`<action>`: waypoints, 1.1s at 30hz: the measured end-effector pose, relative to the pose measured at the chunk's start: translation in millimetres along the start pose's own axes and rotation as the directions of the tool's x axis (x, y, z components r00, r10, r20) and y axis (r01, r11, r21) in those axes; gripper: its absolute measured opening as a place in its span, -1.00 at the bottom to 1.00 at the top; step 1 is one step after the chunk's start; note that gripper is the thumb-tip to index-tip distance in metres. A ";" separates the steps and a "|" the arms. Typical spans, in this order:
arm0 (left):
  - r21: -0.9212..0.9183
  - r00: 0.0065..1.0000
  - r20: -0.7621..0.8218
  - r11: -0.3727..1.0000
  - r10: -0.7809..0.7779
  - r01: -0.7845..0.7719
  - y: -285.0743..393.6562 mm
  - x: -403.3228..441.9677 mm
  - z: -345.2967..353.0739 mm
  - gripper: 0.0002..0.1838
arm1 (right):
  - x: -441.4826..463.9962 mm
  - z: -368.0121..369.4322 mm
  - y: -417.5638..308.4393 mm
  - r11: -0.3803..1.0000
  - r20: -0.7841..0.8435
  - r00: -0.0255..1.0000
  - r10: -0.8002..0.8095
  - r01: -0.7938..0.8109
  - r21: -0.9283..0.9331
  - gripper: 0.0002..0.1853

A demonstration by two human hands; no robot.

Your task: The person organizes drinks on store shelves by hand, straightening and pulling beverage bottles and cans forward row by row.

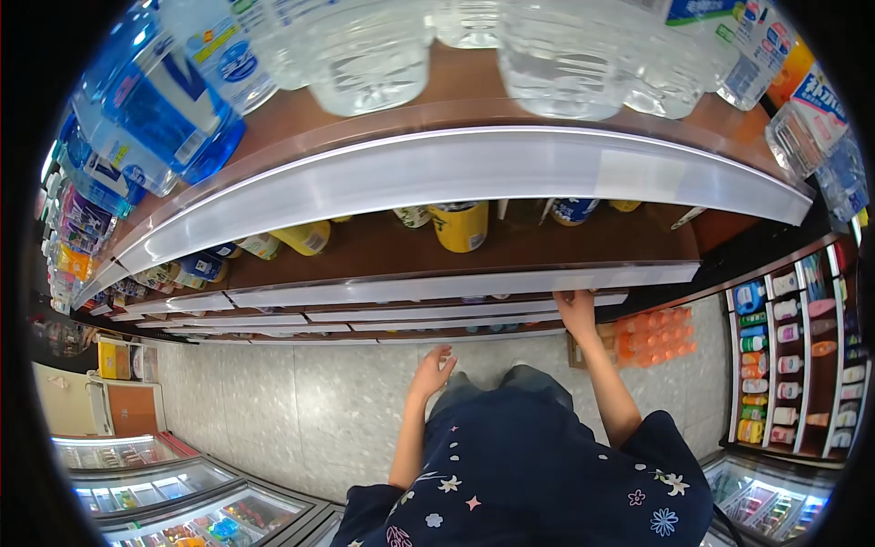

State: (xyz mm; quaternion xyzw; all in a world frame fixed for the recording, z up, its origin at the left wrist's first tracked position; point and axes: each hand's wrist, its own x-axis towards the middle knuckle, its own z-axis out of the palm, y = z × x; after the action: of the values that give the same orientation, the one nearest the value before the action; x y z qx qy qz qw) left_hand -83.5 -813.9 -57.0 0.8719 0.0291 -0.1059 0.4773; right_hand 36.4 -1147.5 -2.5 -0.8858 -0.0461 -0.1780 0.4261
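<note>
My left hand (433, 371) hangs in the air over the floor in front of the shelves, fingers loosely curled and apart, with nothing in it. My right hand (577, 314) is raised to the front edge of a lower shelf (456, 285). Its fingertips reach the white price strip and are partly hidden there, so I cannot tell whether they hold anything. On the shelf above that strip stand a yellow container (460, 226), a blue-labelled container (572, 211) and another yellow container (305, 237).
Large water bottles (565, 73) and a blue bottle (173, 100) line the top shelf. Orange bottles in a pack (654, 337) sit on the floor at right. A side rack (788, 356) holds several bottles. Glass-topped freezers (210, 515) stand behind me.
</note>
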 end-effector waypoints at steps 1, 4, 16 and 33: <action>-0.022 0.999 -0.015 0.999 0.037 -0.037 9.0 9.7 5.5 -0.58 | 2.8 -0.6 6.0 0.999 -0.018 0.999 -0.039 0.039 0.020 -0.73; -0.018 0.989 -0.058 0.991 0.135 -0.136 49.4 36.9 12.7 -0.61 | 6.9 -2.0 29.3 0.993 0.119 0.993 -0.013 0.027 -0.116 -0.66; -0.206 0.961 -0.250 0.963 0.118 -0.171 140.8 74.7 58.5 -0.66 | 35.4 17.6 66.1 0.881 0.259 0.921 -0.290 0.362 -0.303 -0.61; 0.204 0.897 -0.298 0.940 0.327 -0.275 159.1 87.6 40.3 -0.69 | 64.3 11.0 8.0 0.852 0.136 0.877 -0.462 0.481 -0.207 -0.68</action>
State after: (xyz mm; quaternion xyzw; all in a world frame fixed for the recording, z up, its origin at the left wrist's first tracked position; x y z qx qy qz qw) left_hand 19.9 -938.5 34.8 0.9059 -0.0361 0.1134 0.4064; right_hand 101.2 -1148.5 8.1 -0.8978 -0.2577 -0.2453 0.2595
